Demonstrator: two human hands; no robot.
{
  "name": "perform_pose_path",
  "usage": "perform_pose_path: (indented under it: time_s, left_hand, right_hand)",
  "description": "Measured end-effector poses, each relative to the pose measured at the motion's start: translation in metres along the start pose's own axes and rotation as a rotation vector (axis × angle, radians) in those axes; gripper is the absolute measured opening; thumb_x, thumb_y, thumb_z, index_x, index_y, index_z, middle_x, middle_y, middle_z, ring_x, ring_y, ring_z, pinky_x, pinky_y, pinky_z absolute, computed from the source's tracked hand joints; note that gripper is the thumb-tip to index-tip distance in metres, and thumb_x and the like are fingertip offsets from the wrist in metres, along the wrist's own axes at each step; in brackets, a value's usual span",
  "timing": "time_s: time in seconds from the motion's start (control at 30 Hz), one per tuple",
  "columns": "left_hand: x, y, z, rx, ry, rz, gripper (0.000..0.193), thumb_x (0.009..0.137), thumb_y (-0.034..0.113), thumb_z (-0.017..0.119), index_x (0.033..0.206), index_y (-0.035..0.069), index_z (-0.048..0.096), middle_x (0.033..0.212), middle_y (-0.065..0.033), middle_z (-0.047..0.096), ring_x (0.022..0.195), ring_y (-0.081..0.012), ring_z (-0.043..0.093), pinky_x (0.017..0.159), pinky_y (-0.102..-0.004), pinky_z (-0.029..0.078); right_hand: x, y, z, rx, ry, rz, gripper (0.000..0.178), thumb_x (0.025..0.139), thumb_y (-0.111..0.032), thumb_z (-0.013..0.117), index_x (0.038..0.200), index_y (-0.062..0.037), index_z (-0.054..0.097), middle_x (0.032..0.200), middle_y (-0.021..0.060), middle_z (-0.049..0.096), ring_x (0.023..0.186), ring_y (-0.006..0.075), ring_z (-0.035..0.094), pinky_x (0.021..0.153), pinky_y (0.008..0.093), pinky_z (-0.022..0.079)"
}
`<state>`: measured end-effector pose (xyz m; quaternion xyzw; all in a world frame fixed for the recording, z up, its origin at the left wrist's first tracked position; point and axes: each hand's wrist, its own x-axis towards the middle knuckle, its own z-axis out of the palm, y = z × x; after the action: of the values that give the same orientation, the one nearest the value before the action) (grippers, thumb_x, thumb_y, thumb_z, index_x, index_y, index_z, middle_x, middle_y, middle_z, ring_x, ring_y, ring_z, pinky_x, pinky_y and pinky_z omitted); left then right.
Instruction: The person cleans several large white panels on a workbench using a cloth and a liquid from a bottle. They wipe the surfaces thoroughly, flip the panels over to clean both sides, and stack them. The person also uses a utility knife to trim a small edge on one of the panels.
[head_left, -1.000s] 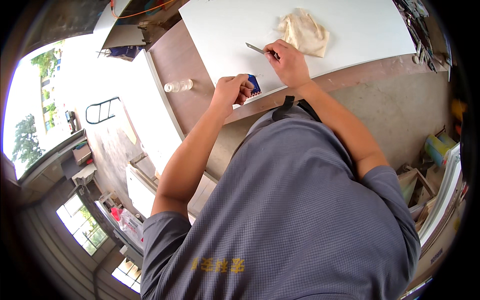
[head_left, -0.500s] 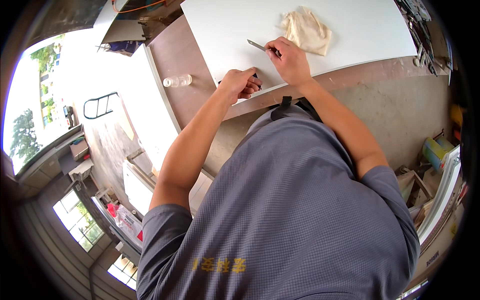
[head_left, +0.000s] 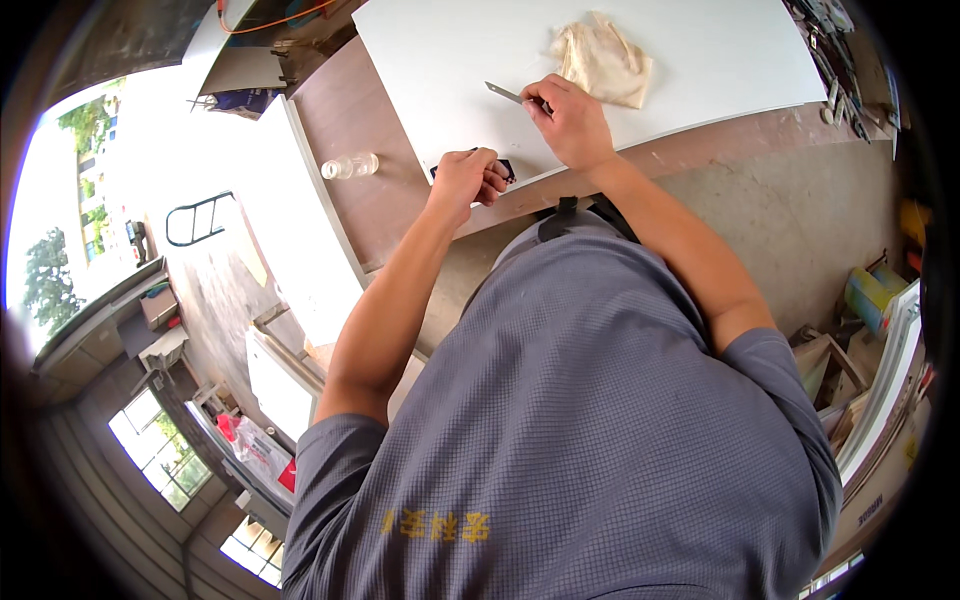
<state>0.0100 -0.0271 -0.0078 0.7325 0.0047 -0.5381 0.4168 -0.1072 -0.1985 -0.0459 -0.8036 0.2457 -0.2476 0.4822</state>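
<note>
The person leans over a large flat white board that lies on a brown workbench, seen from above past a grey short-sleeved shirt. The right hand is curled shut around a thin grey metal blade-like tool; the tool juts out to the left from between thumb and fingers and lies low over the board's surface. The left hand sits at the board's near edge, fingers folded in and gripping a small flat dark blue object, most of which is hidden under the knuckles, so its exact shape cannot be told. The 2 hands are near each other but apart. Just beyond the right hand, a crumpled cream-coloured cloth rests on the board. To the left of the left hand, a small clear plastic bottle lies on its side on the bench, off the board.
</note>
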Motion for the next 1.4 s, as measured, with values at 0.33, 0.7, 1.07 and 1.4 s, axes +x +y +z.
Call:
perform_pose_path:
  time_s: [0.33,0.7,1.07,1.4]
  left_hand:
    - [0.007,0.022,-0.004,0.175,-0.027,-0.143,0.047,0.102,0.039,0.062,0.089,-0.005,0.072,0.072,-0.0099,0.069,0.053,-0.0132,0.059,0.049,-0.0254,0.047]
    - [-0.001,-0.007,-0.002,0.118,0.081,0.124,0.031,0.095,0.022,0.066,0.077,-0.002,0.072,0.061,-0.0071,0.063,0.045,-0.0130,0.054,0.043,-0.0276,0.038]
    - [-0.011,-0.021,-0.006,0.078,0.090,0.216,0.031,0.096,0.020,0.065,0.076,-0.003,0.070,0.060,-0.0060,0.062,0.043,-0.0119,0.053,0.041,-0.0260,0.039]
    - [-0.014,0.020,-0.018,0.157,0.035,-0.182,0.070,0.098,0.062,0.057,0.083,-0.005,0.071,0.064,-0.0114,0.066,0.050,-0.0174,0.060,0.048,-0.0267,0.046]
  right_hand:
    - [0.000,0.003,0.001,-0.075,0.008,-0.105,0.007,0.092,-0.010,0.070,0.098,-0.0063,0.071,0.090,0.0058,0.067,0.075,0.0234,0.065,0.068,0.0354,0.052]
    - [0.001,0.005,0.005,-0.184,0.004,-0.118,0.010,0.091,-0.012,0.068,0.098,-0.0061,0.073,0.090,0.0062,0.067,0.084,0.0284,0.067,0.075,0.0407,0.055]
    - [-0.001,0.005,0.005,-0.186,0.015,-0.146,0.013,0.091,-0.013,0.069,0.101,-0.0077,0.077,0.089,0.0051,0.067,0.085,0.0269,0.067,0.075,0.0406,0.056]
    - [0.003,0.001,0.010,-0.161,-0.002,-0.132,0.014,0.093,-0.012,0.070,0.105,-0.0080,0.075,0.089,0.0047,0.068,0.077,0.0237,0.066,0.069,0.0360,0.053]
